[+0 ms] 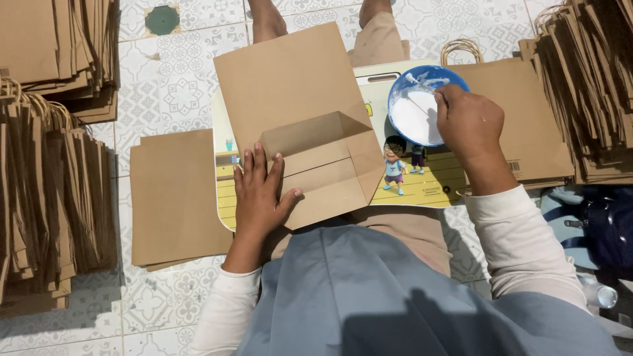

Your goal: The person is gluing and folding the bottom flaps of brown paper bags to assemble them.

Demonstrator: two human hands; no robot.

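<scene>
One paper bag (310, 125), one glue bowl (414, 109)

A single head-worn view looks steeply down from close above at the lap tray (422, 191), the tiled floor (171, 86) around it.

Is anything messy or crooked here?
A bit. The paper bag lies tilted on the lap tray under the left hand, its bottom flaps folded open. White paste smears the rim of the blue bowl where the right hand dips. Nothing is spilled.
</scene>
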